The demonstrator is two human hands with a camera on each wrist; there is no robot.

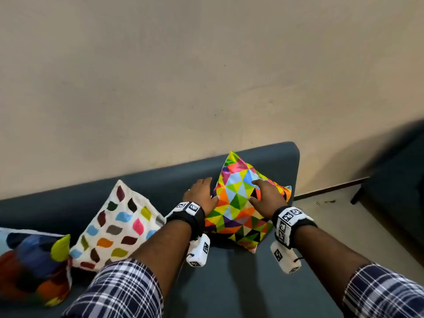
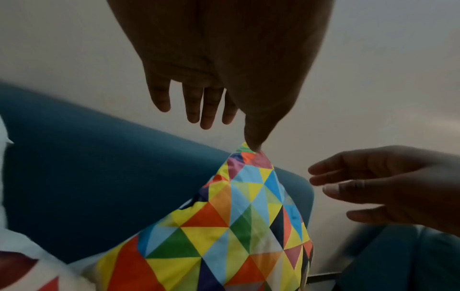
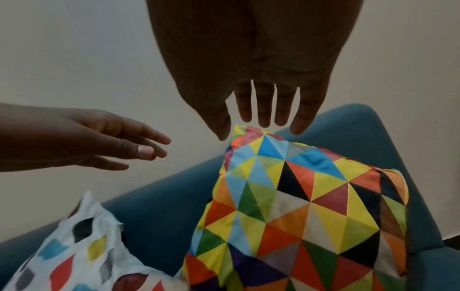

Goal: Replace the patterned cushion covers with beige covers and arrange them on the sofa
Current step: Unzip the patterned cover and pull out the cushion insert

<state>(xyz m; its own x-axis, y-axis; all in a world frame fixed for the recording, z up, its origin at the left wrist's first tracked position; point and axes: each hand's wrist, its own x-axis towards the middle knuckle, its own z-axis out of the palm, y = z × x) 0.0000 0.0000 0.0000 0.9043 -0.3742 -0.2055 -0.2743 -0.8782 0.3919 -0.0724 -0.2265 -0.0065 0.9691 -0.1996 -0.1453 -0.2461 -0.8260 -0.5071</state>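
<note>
1. Against the backrest of the sofa [image 1: 263, 161], near its right end, leans the triangle cushion [image 1: 243, 210], standing on one corner so that another corner points up above the backrest.
2. Left of that cushion leans a white cushion with coloured leaf shapes [image 1: 114, 226], and further left a third, darker patterned cushion [image 1: 34, 267] lies on the seat. All three wear their patterned covers; no beige cover shows in any view.
3. Both hands are at the triangle cushion. The left hand [image 1: 202, 193] is at its upper left edge, fingers straight and slightly spread, holding nothing. From the head view the thumb seems to touch the edge, but I cannot tell for sure.
4. The right hand [image 1: 266, 193] is over the front face, fingers stretched and relaxed, nothing gripped. The wrist views show a gap under the fingers, so whether it touches the cover is unclear.
5. My judgement: the task is at its very start, with the first cover not yet off.
6. Handling, as a judgement: the cushion looks light, soft and well stuffed, and its cover looks smooth and a bit shiny, so flat palms may slide on it. Better to squeeze it at the two side edges, or pinch the loose fabric at a corner, where the filling thins out.
7. The opening of the cover is not visible, so it needs finding along an edge before any pulling.
</note>
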